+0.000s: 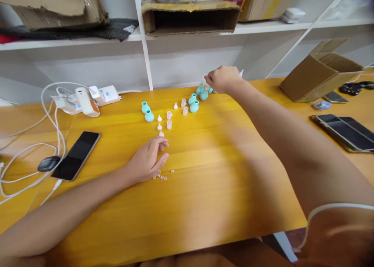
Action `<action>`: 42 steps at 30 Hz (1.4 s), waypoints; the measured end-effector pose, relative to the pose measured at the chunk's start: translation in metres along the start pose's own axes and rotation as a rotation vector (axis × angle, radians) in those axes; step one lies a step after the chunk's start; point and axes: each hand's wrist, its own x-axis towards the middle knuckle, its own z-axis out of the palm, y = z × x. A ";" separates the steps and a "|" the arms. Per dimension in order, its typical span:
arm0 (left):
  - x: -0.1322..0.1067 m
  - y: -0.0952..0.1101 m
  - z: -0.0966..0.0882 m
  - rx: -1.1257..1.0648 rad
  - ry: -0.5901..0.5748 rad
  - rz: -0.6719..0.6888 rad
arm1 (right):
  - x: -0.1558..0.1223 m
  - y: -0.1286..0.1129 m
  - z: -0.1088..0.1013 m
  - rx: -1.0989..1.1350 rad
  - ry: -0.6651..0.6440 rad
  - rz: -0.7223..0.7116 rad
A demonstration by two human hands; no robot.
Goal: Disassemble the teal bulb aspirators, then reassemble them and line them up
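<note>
My left hand (149,160) rests on the table, thumb apart from the curled fingers, holding nothing visible. Beside it lie several tiny pale pink rings (162,177). Just beyond its fingertips, small white funnel-shaped pieces (159,127) stand in a row, with translucent pink cups (169,124) to their right. Two open teal round bottles (149,116) stand behind on the left, and another pair of open teal bottles (194,106) farther right. My right hand (223,79) is closed above teal bottles with whitish tops (203,93) at the back; what its fingers hold is hidden.
A phone (77,156), a black earbud case (48,163), white cables and a power strip (68,103) lie on the left. At right are an open cardboard box (318,74) and dark tablet-like devices (347,131). White shelves (271,27) with boxes rise behind the table.
</note>
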 end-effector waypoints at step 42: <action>0.002 0.004 -0.007 -0.140 0.051 0.153 | -0.119 -0.190 -0.043 -0.012 0.082 -0.719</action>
